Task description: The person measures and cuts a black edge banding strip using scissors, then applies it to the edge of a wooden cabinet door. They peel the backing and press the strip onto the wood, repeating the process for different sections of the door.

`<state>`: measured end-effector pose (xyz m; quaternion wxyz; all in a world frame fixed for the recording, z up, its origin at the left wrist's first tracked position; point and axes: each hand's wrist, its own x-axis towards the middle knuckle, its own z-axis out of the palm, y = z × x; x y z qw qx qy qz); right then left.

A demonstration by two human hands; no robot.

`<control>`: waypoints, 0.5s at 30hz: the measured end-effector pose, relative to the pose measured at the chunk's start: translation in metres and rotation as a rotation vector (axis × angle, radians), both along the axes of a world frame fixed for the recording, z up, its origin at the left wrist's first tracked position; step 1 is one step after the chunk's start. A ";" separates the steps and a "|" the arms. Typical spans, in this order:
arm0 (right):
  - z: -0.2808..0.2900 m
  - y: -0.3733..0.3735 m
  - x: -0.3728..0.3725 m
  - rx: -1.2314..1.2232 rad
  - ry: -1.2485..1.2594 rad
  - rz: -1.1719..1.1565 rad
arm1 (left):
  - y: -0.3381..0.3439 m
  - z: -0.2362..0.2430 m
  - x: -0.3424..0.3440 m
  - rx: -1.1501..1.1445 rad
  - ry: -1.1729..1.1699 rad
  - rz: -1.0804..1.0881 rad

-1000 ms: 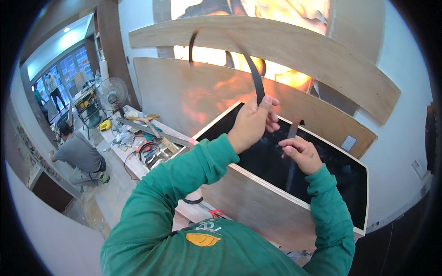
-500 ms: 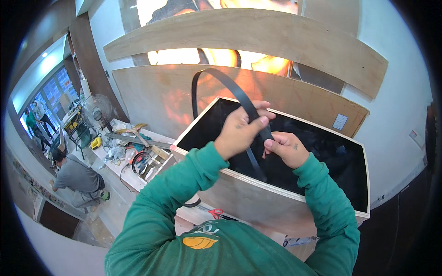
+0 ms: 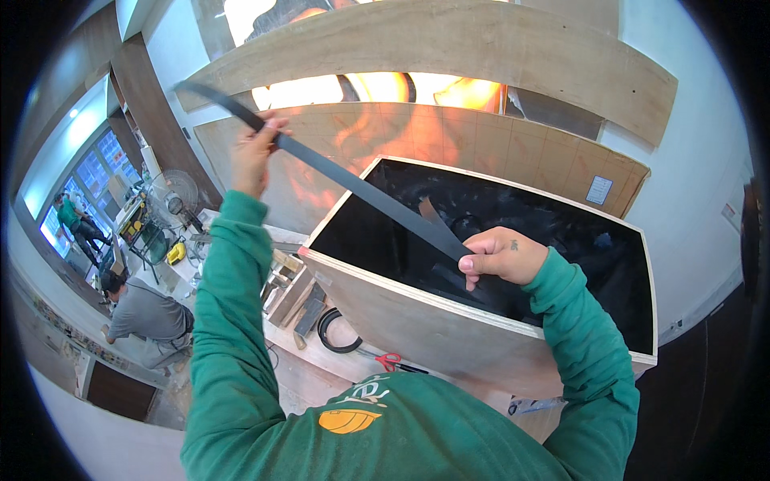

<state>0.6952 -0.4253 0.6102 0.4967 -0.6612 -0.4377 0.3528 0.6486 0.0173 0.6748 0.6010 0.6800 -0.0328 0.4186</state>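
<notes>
A long, flat, dark edge-banding strip (image 3: 353, 186) stretches slantwise between my hands. My left hand (image 3: 252, 164), raised at the upper left, pinches it partway along, and a free end sticks out past the fingers. The other end is pinched between thumb and fingers of my right hand (image 3: 505, 255). That hand is just above the glossy black top (image 3: 553, 256) of a large wooden box (image 3: 433, 345) with pale plywood edges. The strip's reflection shows in the black surface.
Red-handled scissors (image 3: 389, 362) and a coil of black strip (image 3: 330, 343) lie near the box's front. Tools and offcuts fill the bench on the left, with a standing fan (image 3: 178, 192) beyond. A person in grey (image 3: 148, 317) crouches at left; another in green (image 3: 74, 223) stands farther back.
My left hand has moved away to the upper left, drawing the looped strip out nearly straight. The right hand stays over the box, still gripping its end.
</notes>
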 end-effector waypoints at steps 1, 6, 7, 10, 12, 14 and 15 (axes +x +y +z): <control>0.001 -0.003 0.001 -0.017 0.009 0.007 | 0.014 0.008 -0.008 0.009 0.010 0.026; 0.009 -0.009 0.010 -0.023 -0.057 0.037 | 0.106 0.027 -0.067 0.068 -0.002 0.216; 0.010 -0.008 0.009 -0.029 -0.078 0.056 | 0.120 0.032 -0.083 0.087 0.013 0.267; 0.011 -0.008 0.010 -0.086 -0.004 0.052 | 0.151 0.034 -0.108 0.135 0.006 0.336; 0.010 -0.010 0.015 -0.117 0.016 0.057 | 0.169 0.032 -0.125 0.134 0.026 0.372; 0.013 -0.013 0.019 -0.132 0.001 0.071 | 0.198 0.032 -0.141 0.110 0.021 0.395; 0.011 -0.015 0.022 -0.149 0.001 0.065 | 0.208 0.033 -0.146 0.105 0.013 0.416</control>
